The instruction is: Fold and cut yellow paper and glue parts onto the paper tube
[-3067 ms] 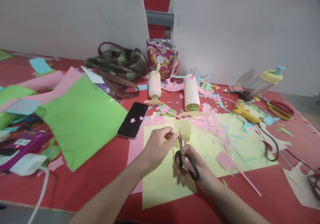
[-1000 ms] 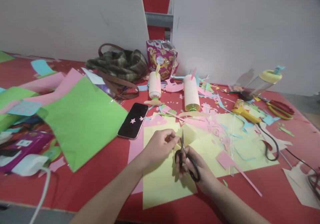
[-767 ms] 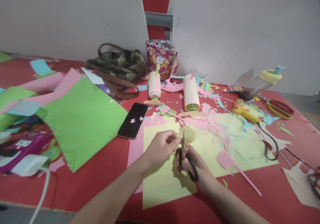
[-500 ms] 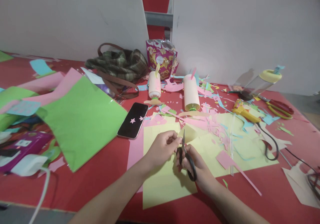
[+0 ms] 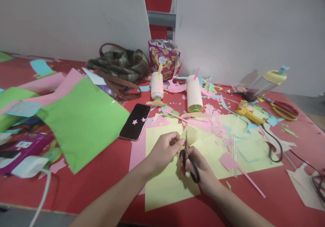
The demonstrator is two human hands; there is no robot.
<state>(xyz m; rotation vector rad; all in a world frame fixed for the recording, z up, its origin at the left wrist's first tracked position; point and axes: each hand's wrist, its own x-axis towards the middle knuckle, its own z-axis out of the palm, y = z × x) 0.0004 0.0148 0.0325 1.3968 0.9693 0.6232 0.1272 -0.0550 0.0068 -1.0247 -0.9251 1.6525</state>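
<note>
My left hand (image 5: 164,150) pinches a small yellow paper piece (image 5: 193,135) just above the table. My right hand (image 5: 203,173) grips black-handled scissors (image 5: 189,159), blades pointing up and meeting the piece's left edge beside my left fingertips. Both hands hover over a large yellow sheet (image 5: 162,186) lying on the red table (image 5: 101,173).
A black phone (image 5: 135,121) with pink stars lies left of my hands, beside a big green sheet (image 5: 83,122). Two paper-wrapped rolls (image 5: 195,93), a snack bag (image 5: 164,57), a plaid bag (image 5: 119,64), a yellow glue gun (image 5: 248,116), red scissors (image 5: 284,110) and paper scraps lie beyond.
The yellow piece has turned between my left fingers, from a squarish shape to a slanted one. The scissors have closed a little and my hands sit closer together.
</note>
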